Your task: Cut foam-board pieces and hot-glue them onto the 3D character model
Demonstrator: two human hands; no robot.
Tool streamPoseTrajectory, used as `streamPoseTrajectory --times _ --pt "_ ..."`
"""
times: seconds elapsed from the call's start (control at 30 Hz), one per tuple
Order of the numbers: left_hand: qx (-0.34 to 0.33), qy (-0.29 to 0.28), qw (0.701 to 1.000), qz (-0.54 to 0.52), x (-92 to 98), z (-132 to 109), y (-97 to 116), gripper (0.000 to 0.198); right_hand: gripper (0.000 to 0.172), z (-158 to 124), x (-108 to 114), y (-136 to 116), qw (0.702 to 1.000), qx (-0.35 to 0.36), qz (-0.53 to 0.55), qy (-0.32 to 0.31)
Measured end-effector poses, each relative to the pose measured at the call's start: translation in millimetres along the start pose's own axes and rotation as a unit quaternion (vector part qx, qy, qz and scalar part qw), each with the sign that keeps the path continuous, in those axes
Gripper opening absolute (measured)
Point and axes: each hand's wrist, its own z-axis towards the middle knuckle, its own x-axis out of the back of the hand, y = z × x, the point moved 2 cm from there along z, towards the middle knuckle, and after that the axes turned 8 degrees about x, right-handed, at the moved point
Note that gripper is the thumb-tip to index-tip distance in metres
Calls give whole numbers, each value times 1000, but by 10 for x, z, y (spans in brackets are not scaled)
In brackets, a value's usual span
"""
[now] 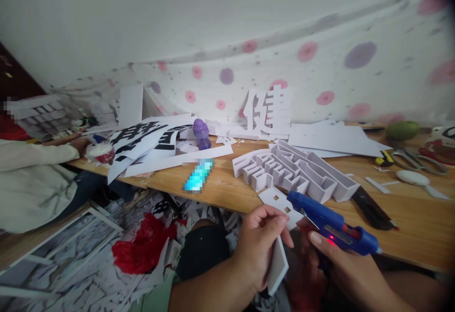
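Observation:
My left hand (pixel 261 245) pinches a strip of white foam board (pixel 278 269) that hangs down below the fingers. Wrapped round the handle of a blue hot glue gun (pixel 325 217) is my right hand (pixel 341 264); a red light glows on the gun's side. The gun's nozzle points left, over a flat white cut-out piece with small square holes (pixel 273 198) at the table edge. Just behind it lies a white letter form with raised walls (pixel 298 170), and a black utility knife (pixel 373 208) is beside that form.
On the wooden table (pixel 419 227) are a phone-like bright pixelated patch (pixel 198 175), a purple bottle (pixel 202 134), printed sheets (pixel 142 137), scissors (pixel 423 160), a white spoon (pixel 414 178) and a standing white character (pixel 270 111). At left, another person's sleeve (pixel 35 156). Scraps and a red bag (pixel 145 245) cover the floor.

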Motion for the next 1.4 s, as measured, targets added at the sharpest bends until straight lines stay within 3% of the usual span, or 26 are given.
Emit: streamPoseTrajectory --times 0.37,0.63,0.9,1.13,1.4 --pt "-30 -37 998 -32 2 -73 25 23 33 13 20 59 1000 4 12 -9" --pt "-24 6 1000 -2 10 -79 68 19 32 59 115 70 999 7 -2 -36" --pt "-39 -2 999 -20 24 -71 54 23 30 56 131 107 999 3 12 -34" --pt "6 -20 1000 14 64 -35 8 22 33 40 129 63 1000 -8 9 -17" --pt "-10 -47 998 46 110 58 -8 28 38 -2 67 27 999 -7 41 31"
